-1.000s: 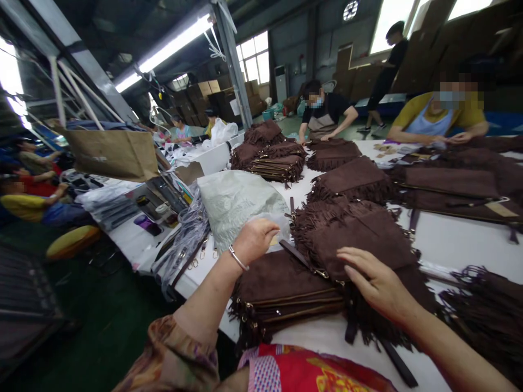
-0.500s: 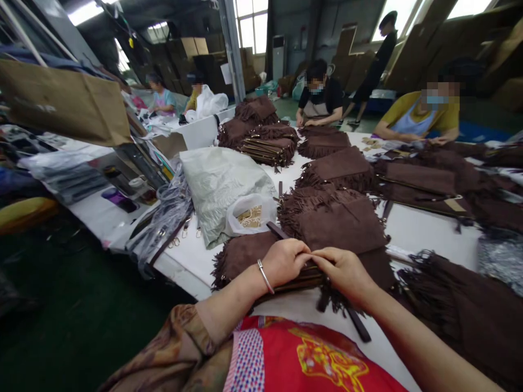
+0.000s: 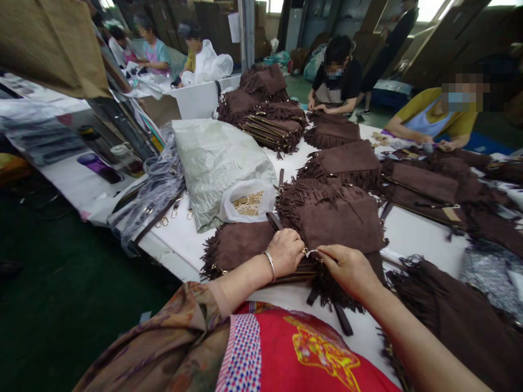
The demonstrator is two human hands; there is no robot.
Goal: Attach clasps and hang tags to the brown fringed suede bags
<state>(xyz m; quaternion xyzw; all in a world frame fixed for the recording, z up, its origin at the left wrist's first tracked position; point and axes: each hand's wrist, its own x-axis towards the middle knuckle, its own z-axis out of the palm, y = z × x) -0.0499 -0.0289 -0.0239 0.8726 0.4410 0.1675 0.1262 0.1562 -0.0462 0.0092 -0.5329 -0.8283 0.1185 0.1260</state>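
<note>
Evidently, the white table (image 3: pixel 425 239) is covered in brown fringed bags (image 3: pixel 347 220), with a stack (image 3: pixel 241 242) placed nearest the body, probably for easy reach. Beyond it, a small plastic bag (image 3: pixel 266 206) is left open (its strung tags (image 3: pixel 250 202) are thus accessible). Above the stack's near edge, a gold fitting (image 3: pixel 305 251) is pinched by the left hand (image 3: pixel 287 251), apparently for steadiness; a white cord (image 3: pixel 312 251) is gripped by the right hand's (image 3: pixel 346 267) fingertips, seemingly for control.
</note>
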